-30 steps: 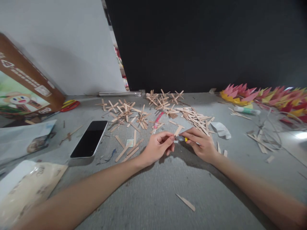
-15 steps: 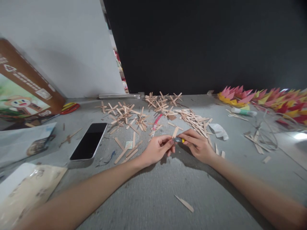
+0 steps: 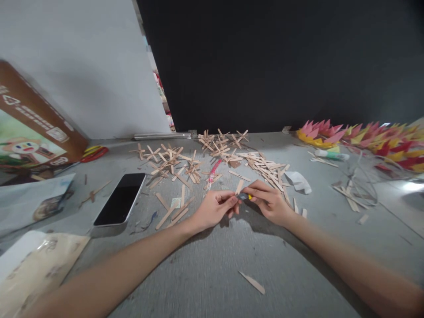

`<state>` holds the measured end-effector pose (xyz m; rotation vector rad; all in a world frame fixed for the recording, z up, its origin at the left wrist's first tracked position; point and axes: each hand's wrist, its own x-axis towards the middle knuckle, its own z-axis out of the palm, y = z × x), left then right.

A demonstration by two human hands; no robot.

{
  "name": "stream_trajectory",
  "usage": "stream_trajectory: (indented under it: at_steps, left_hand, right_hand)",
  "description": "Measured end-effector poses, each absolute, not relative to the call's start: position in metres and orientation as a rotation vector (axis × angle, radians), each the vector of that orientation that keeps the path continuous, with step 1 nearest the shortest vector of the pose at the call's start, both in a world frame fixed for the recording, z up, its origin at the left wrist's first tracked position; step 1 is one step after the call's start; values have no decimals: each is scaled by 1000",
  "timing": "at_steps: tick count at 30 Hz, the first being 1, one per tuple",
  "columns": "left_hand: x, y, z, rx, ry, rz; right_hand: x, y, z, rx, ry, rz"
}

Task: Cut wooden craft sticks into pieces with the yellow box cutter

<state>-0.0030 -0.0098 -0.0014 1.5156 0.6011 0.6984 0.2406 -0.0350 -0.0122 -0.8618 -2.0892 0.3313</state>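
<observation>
My left hand (image 3: 215, 208) pinches a wooden craft stick (image 3: 239, 186) whose far end points up and away past the fingertips. In my right hand (image 3: 269, 203) is a small utility knife (image 3: 244, 196) with a grey front and a yellow part by the fingers. Its front lies against the stick at my left fingertips; the exact contact is hidden. A pile of loose craft sticks (image 3: 265, 168) spreads just beyond my right hand. Sticks joined into crosses (image 3: 170, 159) lie farther back on the left. One stick cut to a point (image 3: 252, 282) rests in front of me.
A phone (image 3: 121, 198) lies to the left, near a plastic packet (image 3: 49, 260) and a brown box (image 3: 36, 128). Red-and-yellow scissors (image 3: 94, 153) sit by the box. On the right are a glue stick (image 3: 331, 154), a cable (image 3: 373, 192) and pink-and-yellow paper crafts (image 3: 319, 133).
The whole view has shifted slightly. Both hands keep their grips, and the knife and the stick stay together with only a small change in angle.
</observation>
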Motion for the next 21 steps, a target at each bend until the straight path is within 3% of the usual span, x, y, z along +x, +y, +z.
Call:
stream_trajectory:
  at_steps: [21]
  left_hand:
    - [-5, -13, -4, 1560, 590, 730]
  right_hand:
    - [244, -30, -16, -826, -2079, 374]
